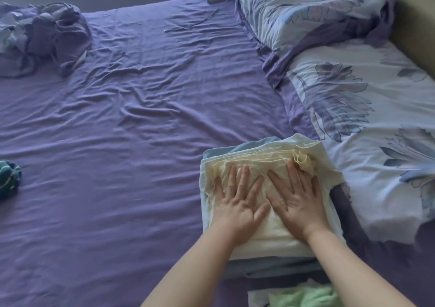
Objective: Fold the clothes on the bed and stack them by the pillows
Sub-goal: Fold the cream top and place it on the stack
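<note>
Nearest, green cloth (303,295) unfolded. Beyond, both hands, left (237,203) and right (299,200), flat, fingers spread, pressing the cream garment (259,163) atop the folded stack (270,265), pillows (353,90) just beyond, far right.

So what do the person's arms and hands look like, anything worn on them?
Both arms are bare as far as the view shows, no sleeves. The left hand and right hand wear no gloves, and I see no rings, watch or bracelets. Nails look short and unpainted.
</note>
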`<state>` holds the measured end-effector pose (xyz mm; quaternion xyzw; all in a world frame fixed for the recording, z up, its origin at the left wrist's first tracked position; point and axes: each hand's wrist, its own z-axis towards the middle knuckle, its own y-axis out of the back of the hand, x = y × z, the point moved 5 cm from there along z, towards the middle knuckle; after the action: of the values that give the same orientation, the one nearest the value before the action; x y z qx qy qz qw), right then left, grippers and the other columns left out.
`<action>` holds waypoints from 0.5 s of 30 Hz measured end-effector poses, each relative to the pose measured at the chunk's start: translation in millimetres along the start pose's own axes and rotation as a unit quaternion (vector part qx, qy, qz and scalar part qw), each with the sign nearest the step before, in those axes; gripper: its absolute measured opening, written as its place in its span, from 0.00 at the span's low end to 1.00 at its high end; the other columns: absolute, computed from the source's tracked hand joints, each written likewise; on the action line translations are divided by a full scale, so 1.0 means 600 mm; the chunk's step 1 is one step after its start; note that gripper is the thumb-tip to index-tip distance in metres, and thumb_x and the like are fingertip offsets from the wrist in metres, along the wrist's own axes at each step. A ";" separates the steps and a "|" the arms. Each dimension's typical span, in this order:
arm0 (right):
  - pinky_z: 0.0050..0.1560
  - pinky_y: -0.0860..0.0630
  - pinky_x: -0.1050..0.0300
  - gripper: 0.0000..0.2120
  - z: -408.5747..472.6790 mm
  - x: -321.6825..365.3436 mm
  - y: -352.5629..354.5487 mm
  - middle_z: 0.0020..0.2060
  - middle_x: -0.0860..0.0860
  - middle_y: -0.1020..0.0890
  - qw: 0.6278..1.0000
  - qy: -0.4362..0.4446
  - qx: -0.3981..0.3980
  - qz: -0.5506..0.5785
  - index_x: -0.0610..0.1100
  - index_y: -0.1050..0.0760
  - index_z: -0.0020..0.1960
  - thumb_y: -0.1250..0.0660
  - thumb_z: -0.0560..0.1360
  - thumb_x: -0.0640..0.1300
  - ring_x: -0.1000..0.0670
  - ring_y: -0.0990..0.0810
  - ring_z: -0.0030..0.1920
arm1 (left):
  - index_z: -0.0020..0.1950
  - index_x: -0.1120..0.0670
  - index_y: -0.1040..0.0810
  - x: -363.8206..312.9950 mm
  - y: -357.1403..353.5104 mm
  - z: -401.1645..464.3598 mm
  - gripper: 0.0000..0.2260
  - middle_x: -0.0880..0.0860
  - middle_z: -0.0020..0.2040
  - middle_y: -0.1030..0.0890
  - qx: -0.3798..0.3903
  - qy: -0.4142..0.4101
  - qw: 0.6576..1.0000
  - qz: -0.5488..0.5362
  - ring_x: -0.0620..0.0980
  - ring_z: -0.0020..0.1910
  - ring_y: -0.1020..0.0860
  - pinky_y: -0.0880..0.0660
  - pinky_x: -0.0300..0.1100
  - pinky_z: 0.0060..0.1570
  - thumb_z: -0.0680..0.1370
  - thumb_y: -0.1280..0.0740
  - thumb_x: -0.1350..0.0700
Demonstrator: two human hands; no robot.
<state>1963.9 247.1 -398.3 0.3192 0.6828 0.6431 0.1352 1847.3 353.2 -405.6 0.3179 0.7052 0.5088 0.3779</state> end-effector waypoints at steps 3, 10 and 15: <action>0.73 0.60 0.42 0.29 -0.011 0.017 0.025 0.73 0.56 0.71 0.999 -0.007 0.022 -0.028 0.69 0.64 0.71 0.65 0.71 0.71 0.50 0.64 0.75 | 0.76 0.39 0.57 -0.002 0.031 -0.021 0.28 0.45 0.74 0.71 -0.004 -0.017 1.000 -0.021 0.50 0.73 0.73 0.70 0.55 0.71 0.77 0.56 0.35; 0.65 0.38 0.33 0.21 -0.102 0.189 0.114 0.61 0.43 0.22 0.991 0.070 -0.109 -0.015 0.46 0.21 0.59 0.27 0.68 0.50 0.39 0.29 0.67 | 0.77 0.47 0.48 0.088 0.074 -0.197 0.27 0.49 0.78 0.49 -0.002 0.067 0.995 -0.079 0.50 0.77 0.52 0.55 0.53 0.74 0.80 0.46 0.45; 0.52 0.24 0.38 0.22 -0.180 0.382 0.072 0.49 0.46 0.16 0.985 0.166 -0.049 -0.011 0.44 0.17 0.49 0.19 0.56 0.47 0.43 0.18 0.52 | 0.77 0.48 0.44 0.229 0.084 -0.364 0.26 0.47 0.73 0.34 0.010 0.193 0.978 -0.082 0.46 0.74 0.42 0.50 0.48 0.73 0.79 0.46 0.43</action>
<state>1736.5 300.0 -289.8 0.1931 0.6668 0.7185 0.0424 1593.2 377.2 -343.1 0.1585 0.7939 0.5205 0.2714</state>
